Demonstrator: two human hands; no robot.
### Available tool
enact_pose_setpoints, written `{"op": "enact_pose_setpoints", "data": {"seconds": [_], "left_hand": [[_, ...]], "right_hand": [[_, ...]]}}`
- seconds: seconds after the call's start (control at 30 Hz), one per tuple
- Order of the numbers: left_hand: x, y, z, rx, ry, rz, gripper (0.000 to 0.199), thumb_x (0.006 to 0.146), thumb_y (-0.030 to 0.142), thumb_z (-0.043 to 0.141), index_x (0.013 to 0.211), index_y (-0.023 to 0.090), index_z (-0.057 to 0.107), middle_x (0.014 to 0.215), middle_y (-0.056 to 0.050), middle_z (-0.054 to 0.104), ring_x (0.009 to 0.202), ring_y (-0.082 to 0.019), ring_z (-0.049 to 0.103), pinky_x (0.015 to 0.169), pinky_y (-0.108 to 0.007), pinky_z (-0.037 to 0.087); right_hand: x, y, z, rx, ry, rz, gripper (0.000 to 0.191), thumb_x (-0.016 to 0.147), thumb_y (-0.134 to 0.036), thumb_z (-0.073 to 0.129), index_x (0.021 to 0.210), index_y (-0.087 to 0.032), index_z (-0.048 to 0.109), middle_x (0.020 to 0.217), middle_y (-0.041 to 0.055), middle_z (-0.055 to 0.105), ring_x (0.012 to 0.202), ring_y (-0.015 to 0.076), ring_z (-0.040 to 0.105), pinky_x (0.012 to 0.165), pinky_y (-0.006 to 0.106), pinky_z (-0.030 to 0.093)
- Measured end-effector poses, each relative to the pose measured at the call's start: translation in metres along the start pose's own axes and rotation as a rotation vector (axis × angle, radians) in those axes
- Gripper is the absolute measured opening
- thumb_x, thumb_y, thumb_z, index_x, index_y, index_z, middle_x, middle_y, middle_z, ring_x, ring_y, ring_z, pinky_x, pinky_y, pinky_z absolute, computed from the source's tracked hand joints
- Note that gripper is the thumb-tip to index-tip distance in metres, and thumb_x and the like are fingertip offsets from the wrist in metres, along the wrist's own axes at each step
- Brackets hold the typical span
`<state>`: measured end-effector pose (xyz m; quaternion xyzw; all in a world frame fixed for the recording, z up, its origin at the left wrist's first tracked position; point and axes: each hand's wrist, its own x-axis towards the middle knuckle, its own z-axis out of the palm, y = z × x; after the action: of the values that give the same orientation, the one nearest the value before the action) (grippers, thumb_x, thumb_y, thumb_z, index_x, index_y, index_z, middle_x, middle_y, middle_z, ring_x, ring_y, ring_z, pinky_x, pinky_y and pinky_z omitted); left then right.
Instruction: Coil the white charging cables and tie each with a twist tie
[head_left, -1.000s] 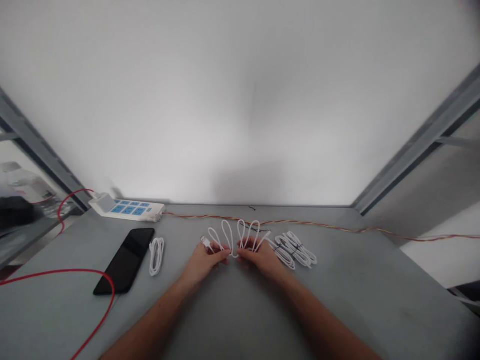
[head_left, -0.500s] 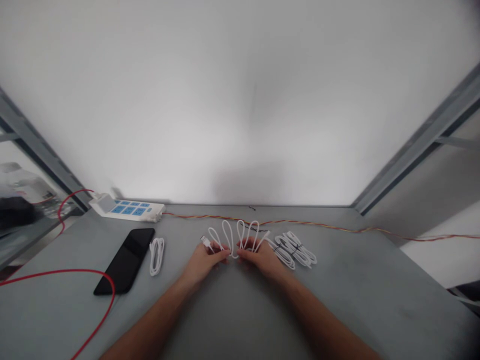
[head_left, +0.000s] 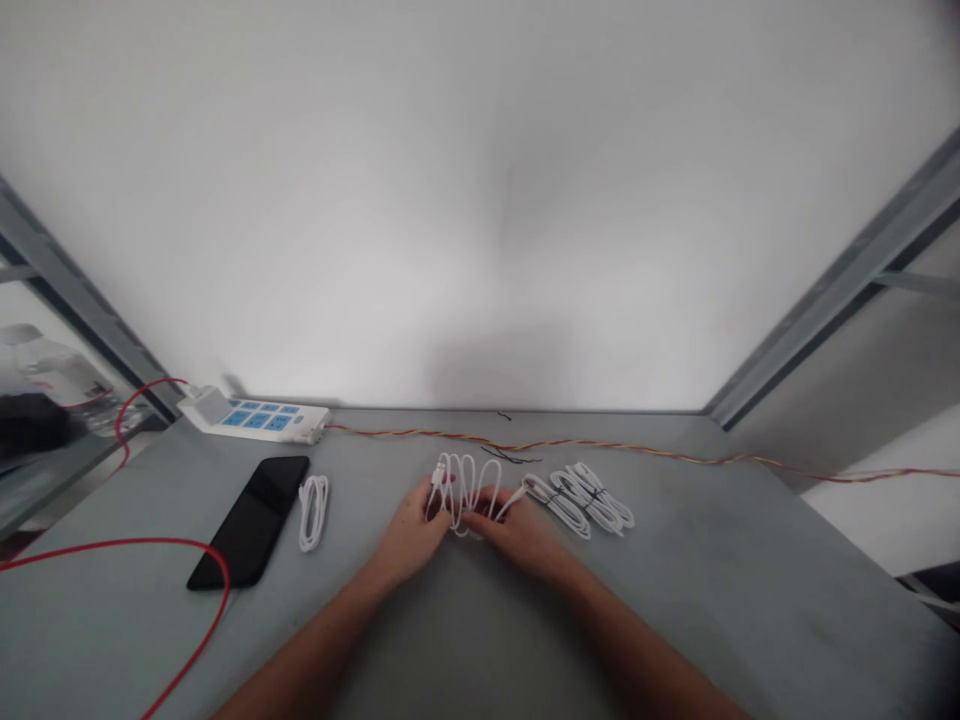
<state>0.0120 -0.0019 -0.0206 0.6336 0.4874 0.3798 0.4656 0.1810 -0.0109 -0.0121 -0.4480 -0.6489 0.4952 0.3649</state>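
Note:
Between my two hands is a white USB cable (head_left: 469,470), folded into several narrow upright loops. My left hand (head_left: 415,527) pinches the loops on the left, where the cable's USB plug (head_left: 438,474) sticks up above the fingers. The loops on the right are gripped between the thumb and fingers of my right hand (head_left: 517,530). Two coiled white cables (head_left: 596,500), each bound with a dark tie, lie just right of my right hand. Some of the fingertips are hidden behind the loops.
A black phone (head_left: 251,522) and another coiled white cable (head_left: 313,512) lie to the left. Behind them sits a power strip (head_left: 259,420). A twisted red-yellow wire (head_left: 637,449) crosses the table's back, near loose black ties (head_left: 510,457). A red cable (head_left: 225,590) curves across the front left.
My hands have come closer together, and the cable loops that were fanned apart are now bunched and overlapping. The USB plug has shifted right and stands more upright.

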Motion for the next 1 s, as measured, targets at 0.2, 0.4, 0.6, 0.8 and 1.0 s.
{"op": "enact_pose_setpoints", "data": {"seconds": [0.2, 0.4, 0.6, 0.8, 1.0], "left_hand": [[-0.012, 0.014, 0.003, 0.323, -0.047, 0.221, 0.046, 0.076, 0.010, 0.040, 0.119, 0.018, 0.054, 0.111, -0.008, 0.058, 0.106, -0.020, 0.051, 0.096, -0.035, 0.038], [-0.018, 0.014, -0.001, 0.383, -0.187, 0.299, 0.063, 0.074, 0.010, 0.043, 0.136, 0.018, 0.033, 0.133, -0.010, 0.046, 0.120, -0.021, 0.044, 0.105, -0.037, 0.031], [-0.016, 0.011, 0.002, 0.336, -0.130, 0.169, 0.044, 0.071, 0.010, 0.048, 0.114, 0.017, 0.047, 0.106, -0.008, 0.062, 0.094, -0.022, 0.058, 0.086, -0.035, 0.043], [-0.008, 0.015, -0.003, 0.228, 0.043, 0.027, 0.015, 0.078, 0.018, 0.044, 0.087, 0.019, 0.055, 0.073, -0.001, 0.059, 0.071, -0.018, 0.055, 0.069, -0.029, 0.039], [-0.001, 0.016, -0.007, -0.041, 0.074, -0.243, 0.022, 0.076, 0.040, 0.051, 0.071, 0.019, 0.051, 0.051, 0.006, 0.035, 0.044, -0.009, 0.034, 0.043, -0.021, 0.026]], "right_hand": [[-0.002, 0.000, 0.002, 0.169, -0.131, 0.070, 0.033, 0.076, -0.042, 0.061, 0.096, -0.017, 0.062, 0.078, 0.0026, 0.064, 0.062, 0.0146, 0.058, 0.055, 0.027, 0.049], [-0.003, 0.004, 0.001, 0.302, -0.224, 0.049, 0.031, 0.076, -0.042, 0.062, 0.094, -0.016, 0.062, 0.088, 0.0039, 0.065, 0.083, 0.0193, 0.061, 0.075, 0.033, 0.050], [-0.007, -0.008, -0.001, -0.153, -0.163, -0.213, 0.023, 0.083, -0.037, 0.055, 0.095, -0.020, 0.066, 0.097, 0.0046, 0.064, 0.087, 0.0183, 0.058, 0.081, 0.030, 0.044], [-0.003, -0.007, -0.020, -0.480, 0.037, -0.110, 0.027, 0.083, -0.034, 0.053, 0.103, -0.019, 0.063, 0.092, 0.0064, 0.066, 0.079, 0.0179, 0.058, 0.072, 0.028, 0.043], [0.007, 0.012, -0.053, -0.938, 0.323, 0.215, 0.022, 0.086, -0.023, 0.043, 0.089, -0.014, 0.063, 0.086, 0.0109, 0.066, 0.079, 0.0214, 0.060, 0.067, 0.029, 0.038]]}}
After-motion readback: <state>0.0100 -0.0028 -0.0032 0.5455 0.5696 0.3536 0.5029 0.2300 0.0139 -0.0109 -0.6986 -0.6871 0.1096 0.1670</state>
